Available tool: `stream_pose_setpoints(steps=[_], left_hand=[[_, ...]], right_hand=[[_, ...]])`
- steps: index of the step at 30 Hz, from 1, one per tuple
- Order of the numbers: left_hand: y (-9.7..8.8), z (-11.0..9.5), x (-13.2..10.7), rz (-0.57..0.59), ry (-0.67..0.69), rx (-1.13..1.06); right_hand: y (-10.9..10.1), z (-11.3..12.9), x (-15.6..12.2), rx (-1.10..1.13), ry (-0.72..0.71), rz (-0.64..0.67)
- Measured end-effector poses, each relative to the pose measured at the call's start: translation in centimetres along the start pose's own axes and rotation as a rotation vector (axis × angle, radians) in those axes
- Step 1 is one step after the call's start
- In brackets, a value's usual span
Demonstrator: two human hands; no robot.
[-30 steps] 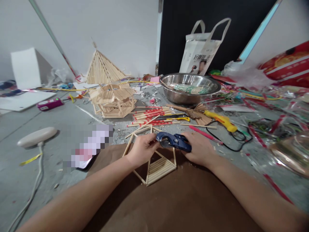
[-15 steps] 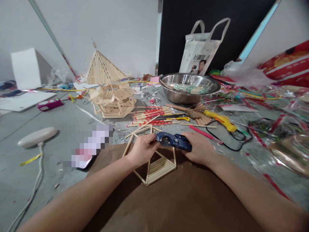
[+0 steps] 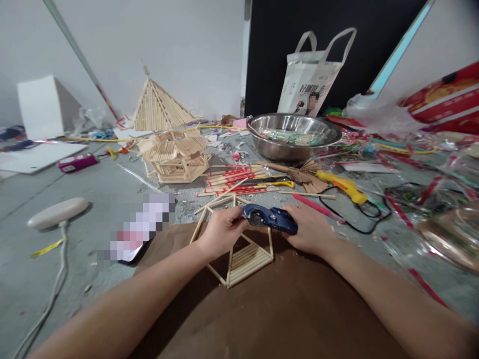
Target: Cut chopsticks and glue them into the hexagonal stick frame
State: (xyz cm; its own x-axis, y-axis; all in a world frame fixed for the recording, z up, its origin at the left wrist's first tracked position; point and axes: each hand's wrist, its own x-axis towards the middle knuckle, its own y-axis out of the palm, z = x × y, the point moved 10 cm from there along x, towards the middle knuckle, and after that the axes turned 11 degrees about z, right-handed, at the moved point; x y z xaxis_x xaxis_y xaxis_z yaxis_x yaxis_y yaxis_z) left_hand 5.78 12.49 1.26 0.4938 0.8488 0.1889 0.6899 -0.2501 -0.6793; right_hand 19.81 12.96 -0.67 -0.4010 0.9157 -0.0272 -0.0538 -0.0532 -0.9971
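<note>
My right hand [image 3: 312, 229] is wrapped round the handles of a blue pipe cutter [image 3: 271, 218], its curved jaw facing left. At that jaw the fingers of my left hand [image 3: 220, 232] are pinched together; whatever they hold is too small and hidden to make out. Beneath both hands is a pyramid-like frame of thin wooden sticks [image 3: 227, 267], partly covered by my left hand. One lower face of it is filled with a row of sticks [image 3: 250, 262]. The frame rests on brown cloth [image 3: 284, 309].
Ahead stands a stick-built pavilion [image 3: 175, 154] with a pointed roof [image 3: 159, 104]. Red-wrapped sticks [image 3: 239, 179], a steel bowl [image 3: 294, 137] and a yellow glue gun [image 3: 342, 185] lie beyond my hands. A phone [image 3: 144, 224] and a white corded device [image 3: 58, 212] are at left.
</note>
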Motion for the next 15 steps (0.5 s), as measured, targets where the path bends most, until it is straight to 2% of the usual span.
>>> stream_pose_setpoints(steps=[8, 15], left_hand=[[-0.09, -0.12, 0.05, 0.012, -0.014, -0.024], [-0.63, -0.01, 0.26, -0.023, -0.007, -0.065]], right_hand=[[-0.08, -0.12, -0.12, -0.019, 0.016, -0.012], [0.17, -0.43, -0.13, -0.087, 0.116, -0.004]])
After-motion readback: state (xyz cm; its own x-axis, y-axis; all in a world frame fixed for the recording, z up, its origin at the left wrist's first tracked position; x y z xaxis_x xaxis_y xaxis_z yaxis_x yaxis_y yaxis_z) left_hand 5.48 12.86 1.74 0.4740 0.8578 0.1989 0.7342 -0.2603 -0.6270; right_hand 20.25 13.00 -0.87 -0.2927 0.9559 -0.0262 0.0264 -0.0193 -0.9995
